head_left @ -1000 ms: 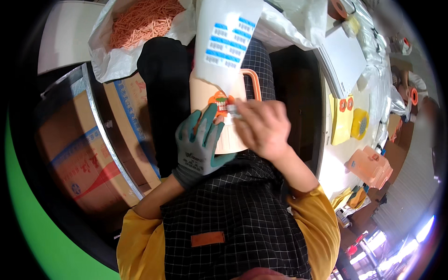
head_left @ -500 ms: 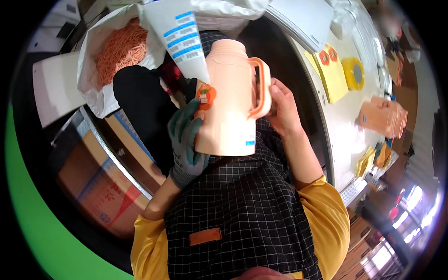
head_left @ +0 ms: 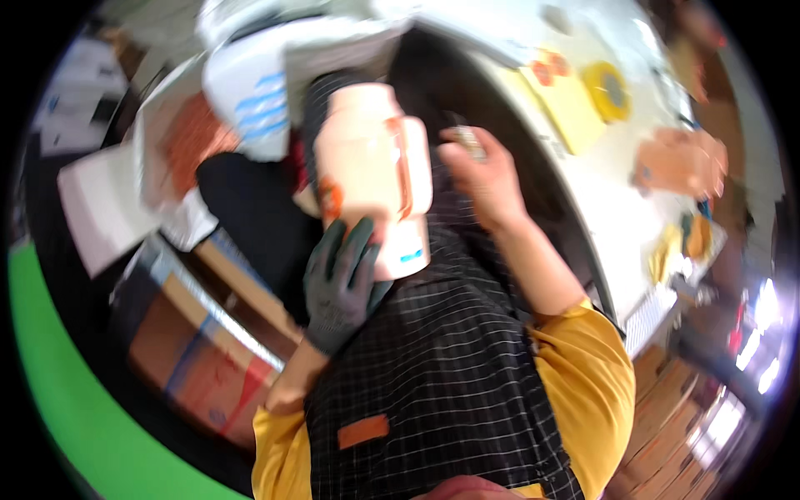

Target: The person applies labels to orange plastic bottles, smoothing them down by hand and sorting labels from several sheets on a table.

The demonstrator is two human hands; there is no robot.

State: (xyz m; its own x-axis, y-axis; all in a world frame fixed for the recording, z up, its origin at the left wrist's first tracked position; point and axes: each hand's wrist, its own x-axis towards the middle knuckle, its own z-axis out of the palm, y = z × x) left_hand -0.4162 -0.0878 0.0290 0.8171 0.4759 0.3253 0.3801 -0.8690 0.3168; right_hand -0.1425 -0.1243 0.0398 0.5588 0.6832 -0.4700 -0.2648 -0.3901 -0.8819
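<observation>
In front of my lap a peach-coloured jug (head_left: 358,150) leans slightly, its orange-trimmed handle (head_left: 408,171) facing right. My left hand (head_left: 340,279), in a grey-green glove, grips the jug low on its left side, the fingers lying across its body. A round orange sticker (head_left: 331,198) shows on the jug's left, and a small blue label (head_left: 410,256) sits near its base. Right of the handle and apart from it is my bare right hand (head_left: 492,179). Thumb and fingers there pinch a small, pale, patterned object (head_left: 470,142), too blurred to name.
At the upper left stands a white bag (head_left: 154,167) of pinkish shredded filler, beside a white sheet with blue-striped labels (head_left: 262,112). The white table (head_left: 575,204) on the right bears a yellow pad (head_left: 567,108), yellow tape (head_left: 607,92) and another peach jug (head_left: 682,162). Cardboard boxes (head_left: 196,350) stand lower left.
The jug has shifted left in the picture. My right hand has come away from its handle, and a small object now shows in its fingers. My left fingers lie further across the jug.
</observation>
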